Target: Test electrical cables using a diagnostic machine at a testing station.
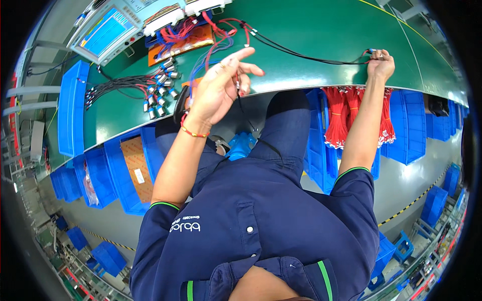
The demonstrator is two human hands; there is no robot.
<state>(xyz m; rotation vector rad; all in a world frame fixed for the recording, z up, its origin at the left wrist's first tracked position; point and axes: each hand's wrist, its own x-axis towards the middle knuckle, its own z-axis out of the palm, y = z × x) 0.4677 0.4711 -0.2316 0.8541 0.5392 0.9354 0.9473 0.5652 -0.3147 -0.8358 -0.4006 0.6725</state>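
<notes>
Tabletop: a long green tabletop (pixel 321 35) runs across the upper part of the view, its near edge bent by the lens; a thin yellow line crosses its far right part.
Left hand: the left hand (pixel 218 85) is raised above the near edge, fingers loosely spread, thumb and a finger pinching one end of a thin black cable (pixel 301 54).
Right hand: the right hand (pixel 380 62) rests on the tabletop well apart from the left, fingers curled shut on the cable's other end.
Cable: stretched over the green surface between the two hands, a little slack.
Tester: a grey box with a blue screen (pixel 108 30) stands at the far left of the tabletop, red and blue wires (pixel 201 35) spilling from it.
Connectors: a bundle of black leads with metal plugs (pixel 160 88) lies near the left hand.
Bins: blue bins (pixel 406 125) hang below the tabletop edge; one on the right holds red wire bundles (pixel 341 118), one on the left holds cardboard (pixel 138 168).
Floor: grey floor (pixel 401 180) with a yellow-black striped line, more blue bins along it.
</notes>
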